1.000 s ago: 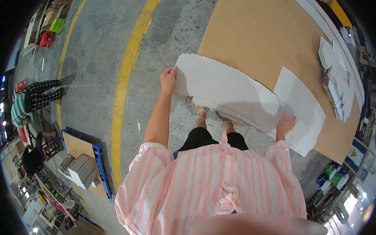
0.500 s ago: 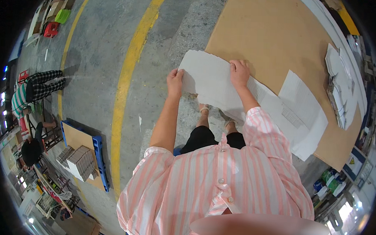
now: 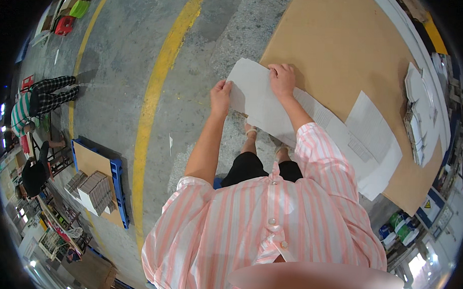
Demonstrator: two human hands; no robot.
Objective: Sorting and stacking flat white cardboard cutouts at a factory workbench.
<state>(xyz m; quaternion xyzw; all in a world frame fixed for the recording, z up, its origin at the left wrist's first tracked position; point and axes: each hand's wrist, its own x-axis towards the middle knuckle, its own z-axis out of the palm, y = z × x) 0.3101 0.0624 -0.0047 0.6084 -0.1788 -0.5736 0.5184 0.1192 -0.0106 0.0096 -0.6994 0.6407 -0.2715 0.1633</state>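
Grip closed: left hand (image 3: 220,98) pinches the white sheet (image 3: 251,86) at left; right hand (image 3: 282,81), shifted leftward, now curls over its far edge, so both control it.

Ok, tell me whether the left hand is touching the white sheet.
Touching. In the head view, the left hand grips the left edge of the white sheet.

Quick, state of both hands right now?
Left hand: closed on the left edge of the white sheet.
Right hand: on the sheet's far edge; whether it grips or just rests cannot be told.
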